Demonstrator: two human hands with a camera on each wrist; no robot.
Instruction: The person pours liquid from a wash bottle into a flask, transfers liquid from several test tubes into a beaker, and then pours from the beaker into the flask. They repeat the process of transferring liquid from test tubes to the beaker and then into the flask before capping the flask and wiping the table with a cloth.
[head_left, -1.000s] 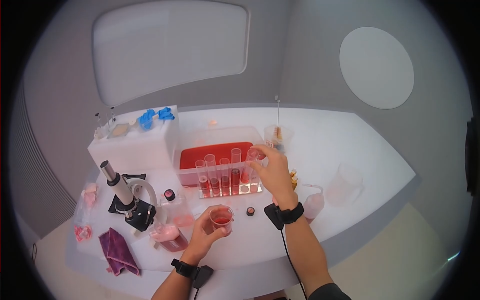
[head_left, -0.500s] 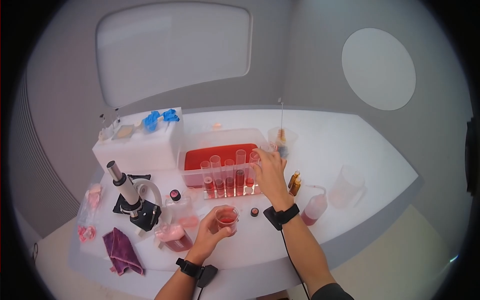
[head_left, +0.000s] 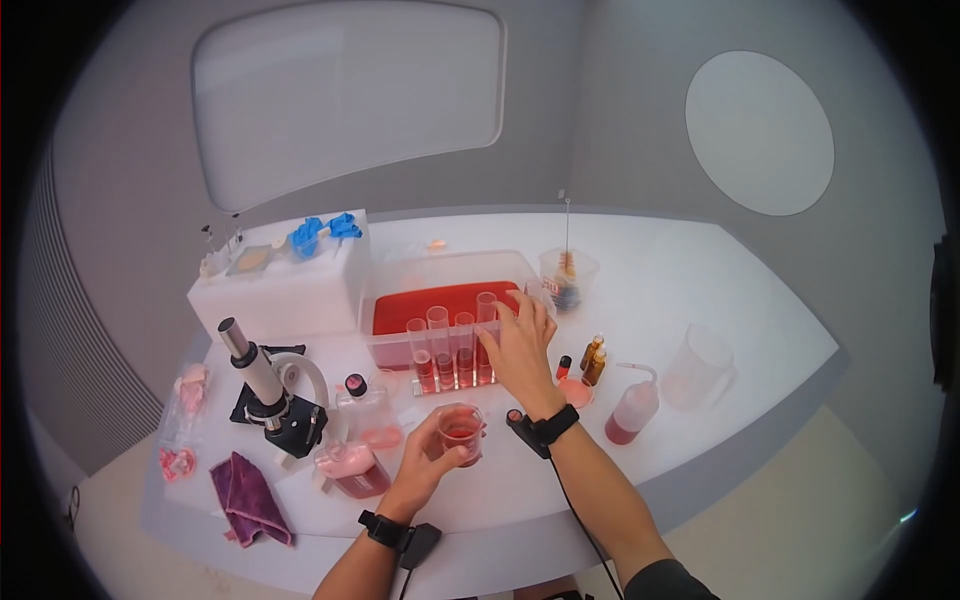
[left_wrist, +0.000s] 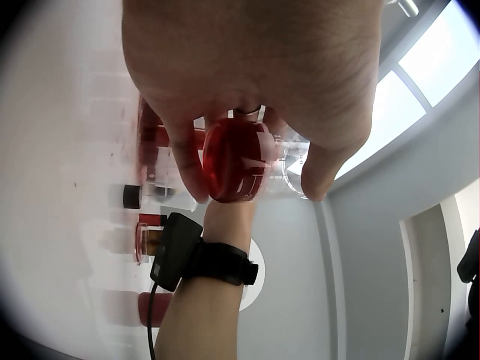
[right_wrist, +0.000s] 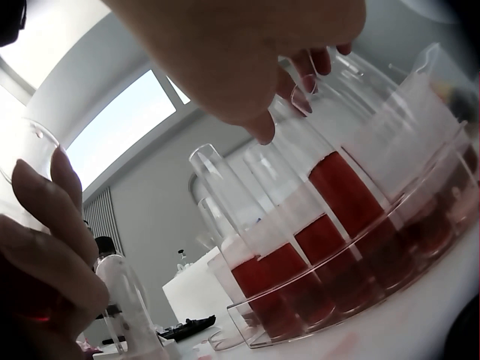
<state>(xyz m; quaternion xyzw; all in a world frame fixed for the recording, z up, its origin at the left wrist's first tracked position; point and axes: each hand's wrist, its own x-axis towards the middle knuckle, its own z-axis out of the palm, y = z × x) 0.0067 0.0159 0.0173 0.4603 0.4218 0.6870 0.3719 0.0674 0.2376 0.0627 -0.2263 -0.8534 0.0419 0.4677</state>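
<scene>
My left hand (head_left: pixel 420 467) grips a small clear beaker (head_left: pixel 461 431) of red liquid, fingers and thumb round its sides; the left wrist view shows the beaker (left_wrist: pixel 236 161) between the fingers. Upright test tubes (head_left: pixel 438 345) with red liquid at differing levels stand in a clear rack (head_left: pixel 420 388). My right hand (head_left: pixel 527 358) is over the rack's right end, covering tubes there. Seen from the right wrist, its thumb and fingertips lie apart near the top of the tube with the highest liquid (right_wrist: pixel 345 187); contact is unclear.
Behind the rack sits a plastic tub (head_left: pixel 400 268) of red liquid. Left stand a microscope (head_left: pixel 262 385), pink-tinted bottles (head_left: pixel 352 470) and a purple cloth (head_left: pixel 248 498). Amber bottles (head_left: pixel 595 365), a wash bottle (head_left: pixel 632 412) and a clear pitcher (head_left: pixel 697 368) are on the right.
My right hand has shifted left along the rack from the rightmost tube, and its thumb and fingers have spread. The left hand still holds the beaker, slightly further right in view.
</scene>
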